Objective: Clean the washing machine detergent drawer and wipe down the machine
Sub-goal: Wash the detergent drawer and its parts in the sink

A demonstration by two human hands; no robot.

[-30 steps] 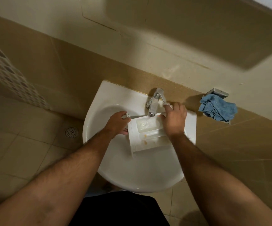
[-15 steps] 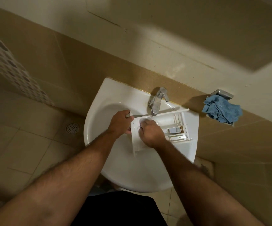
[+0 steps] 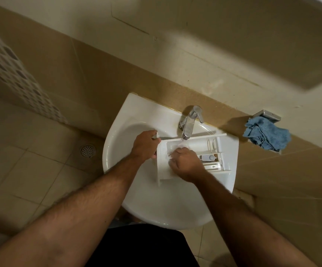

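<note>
Beige tiled walls [image 3: 63, 60] and floor [image 3: 21, 170] surround one white ceramic basin [image 3: 156, 205], under both hands. One white plastic detergent drawer [image 3: 198, 145] lies across the basin under one chrome tap [image 3: 190, 123], water running. The left hand [image 3: 144, 145] grips the drawer's left end; the right hand [image 3: 185, 162], fingers curled, presses inside it. One crumpled blue cloth [image 3: 266, 135] sits well right of the right hand.

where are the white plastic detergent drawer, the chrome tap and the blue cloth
white plastic detergent drawer [image 3: 194, 143]: head view, bare back wall of its rear compartment.
chrome tap [image 3: 190, 123]: head view, middle of the spout.
crumpled blue cloth [image 3: 266, 134]: head view, centre of the bunched fabric on the ledge.
</note>
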